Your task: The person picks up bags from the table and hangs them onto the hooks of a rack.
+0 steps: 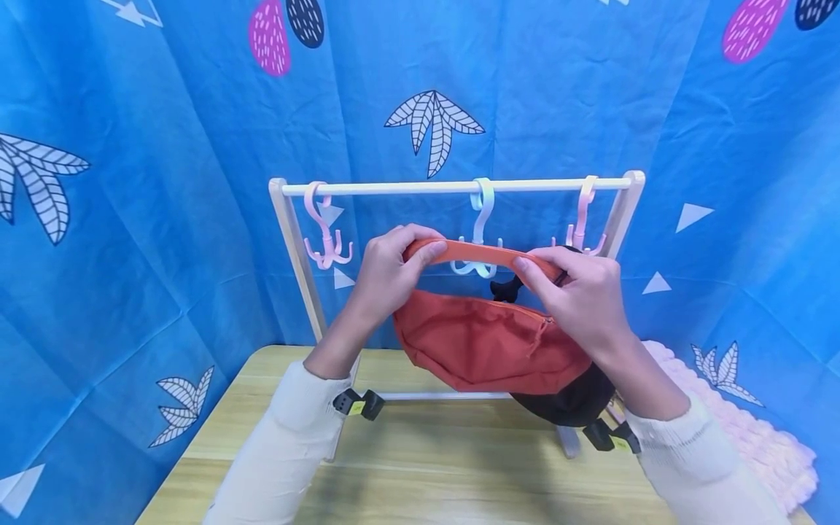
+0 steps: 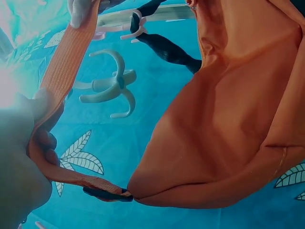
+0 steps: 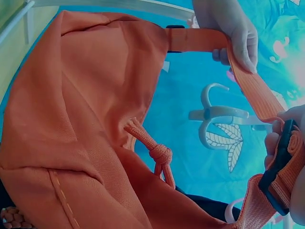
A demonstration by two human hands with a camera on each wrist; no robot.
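Observation:
A red-orange waist bag (image 1: 479, 346) hangs in the air before a small rack, its orange strap (image 1: 480, 253) stretched above it between both hands. My left hand (image 1: 396, 268) grips the strap at its left part, thumb on top. The right hand (image 1: 580, 288) pinches the strap farther right, close to a black buckle (image 3: 281, 167). A knotted zipper pull (image 3: 160, 154) dangles from the bag. Behind the strap, a mint-green hook hanger (image 1: 483, 219) hangs from the rack's bar. A black cloth item (image 1: 567, 397) shows partly behind the bag; the rest is hidden.
The rack's white bar (image 1: 407, 188) also carries a pink hook hanger (image 1: 324, 233) at left and another pink hanger (image 1: 581, 211) at right. A pale pink bumpy mat (image 1: 755, 437) lies on the right of the wooden table (image 1: 407, 467). Blue patterned cloth (image 1: 197, 146) surrounds it.

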